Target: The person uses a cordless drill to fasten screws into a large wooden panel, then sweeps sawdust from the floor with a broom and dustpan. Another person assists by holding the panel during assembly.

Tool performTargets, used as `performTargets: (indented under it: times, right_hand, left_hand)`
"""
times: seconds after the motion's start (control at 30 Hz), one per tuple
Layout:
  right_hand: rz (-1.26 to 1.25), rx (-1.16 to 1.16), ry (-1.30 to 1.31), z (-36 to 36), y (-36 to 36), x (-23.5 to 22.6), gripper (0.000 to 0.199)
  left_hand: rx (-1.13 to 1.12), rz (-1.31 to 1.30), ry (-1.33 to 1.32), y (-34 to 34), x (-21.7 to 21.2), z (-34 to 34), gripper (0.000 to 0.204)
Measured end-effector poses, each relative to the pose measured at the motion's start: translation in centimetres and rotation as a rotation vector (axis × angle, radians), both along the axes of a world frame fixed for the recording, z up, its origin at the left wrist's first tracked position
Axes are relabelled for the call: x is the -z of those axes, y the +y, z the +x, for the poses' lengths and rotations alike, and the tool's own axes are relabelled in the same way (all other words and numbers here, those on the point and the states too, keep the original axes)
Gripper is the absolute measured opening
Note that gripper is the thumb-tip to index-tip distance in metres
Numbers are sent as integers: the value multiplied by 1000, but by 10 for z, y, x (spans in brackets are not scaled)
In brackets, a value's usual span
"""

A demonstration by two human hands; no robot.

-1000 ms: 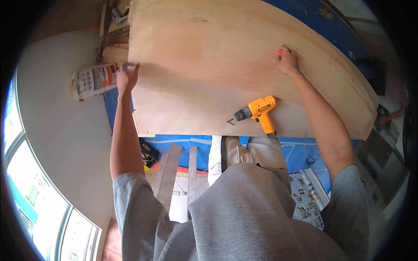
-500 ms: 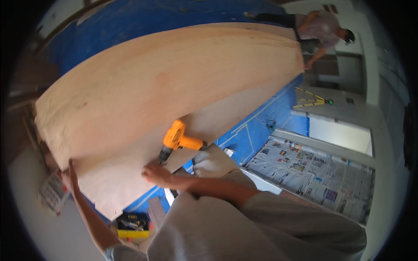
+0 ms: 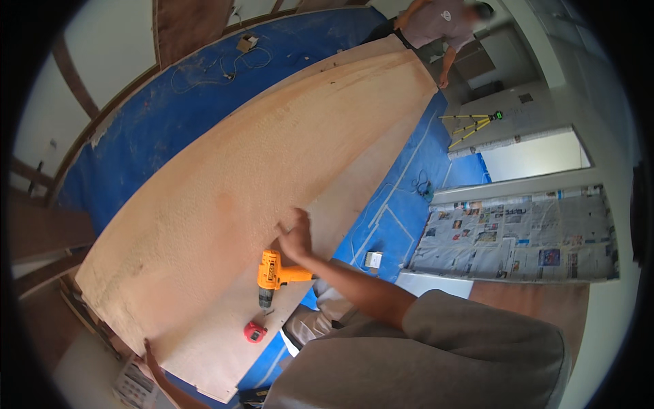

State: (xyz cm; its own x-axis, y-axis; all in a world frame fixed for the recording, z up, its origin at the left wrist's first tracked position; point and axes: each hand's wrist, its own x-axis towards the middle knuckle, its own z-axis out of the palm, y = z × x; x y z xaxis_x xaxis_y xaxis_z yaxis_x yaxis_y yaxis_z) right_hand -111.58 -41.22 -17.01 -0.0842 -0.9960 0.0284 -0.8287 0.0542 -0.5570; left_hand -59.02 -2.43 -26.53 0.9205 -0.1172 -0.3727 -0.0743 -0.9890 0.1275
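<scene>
A long plywood sheet [image 3: 197,184] stretches away in front of me, with another plywood surface showing along its right side. At the near left corner my left hand [image 3: 146,359] grips the edge, thumb on top and its other fingers mostly hidden. My right hand [image 3: 295,236] is over the board with thumb and fingers apart, holding nothing. Just below it, an orange and black cordless drill [image 3: 270,274] lies on its side on the wood. A red tape measure [image 3: 255,332] rests near the drill's tip, close to the board's near edge.
Another person [image 3: 443,27] stands at the board's far end, one hand by its corner. Blue sheeting [image 3: 143,129] covers the floor, with cords and a small box [image 3: 247,43]. A yellow tripod [image 3: 475,126] and newspaper-covered panel [image 3: 511,235] are on the right.
My right hand has moved up and away from the near edge, leaving the red tape measure uncovered on the board. My left hand stays at the corner. The view has shifted.
</scene>
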Motion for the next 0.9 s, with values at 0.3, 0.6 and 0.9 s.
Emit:
performTargets:
  times: [0.3,0.6,0.9]
  right_hand:
    - [610,605,-240,-86,-74,31,85]
    - [656,670,-1072,-122,-72,31,55]
    - [772,567,-1217,-145,-79,29,57]
  left_hand:
    - [82,-126,-170,-77,-29,-53,95]
    - [211,-358,-14,-173,-60,-151,94]
    - [274,-422,94,-198,-78,-191,92]
